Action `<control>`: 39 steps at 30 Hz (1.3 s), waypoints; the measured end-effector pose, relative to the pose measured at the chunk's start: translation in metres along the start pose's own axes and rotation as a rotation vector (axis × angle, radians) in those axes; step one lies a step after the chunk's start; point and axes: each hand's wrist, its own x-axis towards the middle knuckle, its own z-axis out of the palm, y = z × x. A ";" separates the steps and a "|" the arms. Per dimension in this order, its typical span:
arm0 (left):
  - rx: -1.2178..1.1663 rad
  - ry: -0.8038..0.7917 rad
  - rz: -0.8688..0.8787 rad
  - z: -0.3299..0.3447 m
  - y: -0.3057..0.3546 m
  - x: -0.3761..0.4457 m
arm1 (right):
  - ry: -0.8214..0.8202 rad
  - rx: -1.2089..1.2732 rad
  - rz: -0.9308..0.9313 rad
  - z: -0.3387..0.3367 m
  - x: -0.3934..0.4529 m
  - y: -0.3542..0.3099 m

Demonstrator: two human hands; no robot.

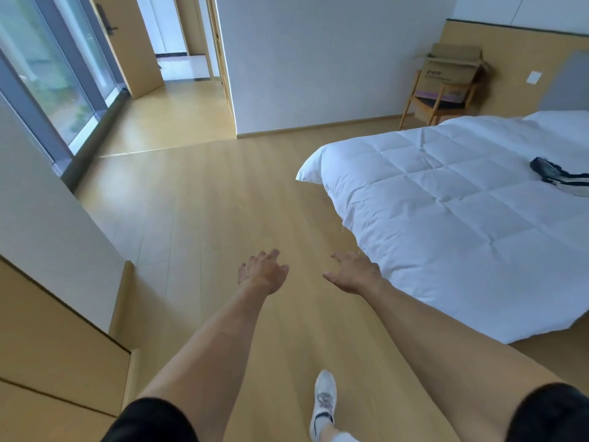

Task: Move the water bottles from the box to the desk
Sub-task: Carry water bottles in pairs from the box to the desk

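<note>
Both arms reach forward over a wooden floor [197, 199]. The left hand [263, 271] and right hand [353, 272] hang apart, fingers loose, holding nothing. A white shoe [324, 403] steps below. A bed [462, 212] lies at right with a dark garment [557, 173] on it. Far off, a cardboard box [452, 70] sits on a wooden chair [427, 106] against the wall.

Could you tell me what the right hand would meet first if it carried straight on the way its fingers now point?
Probably nothing soon: the right hand points over bare floor, passing left of the bed, toward the far wall. Depth is unclear.
</note>
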 end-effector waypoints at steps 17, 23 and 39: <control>0.069 0.051 0.015 -0.087 0.067 0.291 | 0.025 0.095 -0.013 -0.101 0.298 0.006; 0.069 0.026 -0.034 -0.109 0.087 0.389 | 0.001 0.091 -0.044 -0.142 0.399 0.011; -0.016 0.026 0.055 -0.155 0.119 0.661 | -0.001 0.049 0.038 -0.210 0.650 0.006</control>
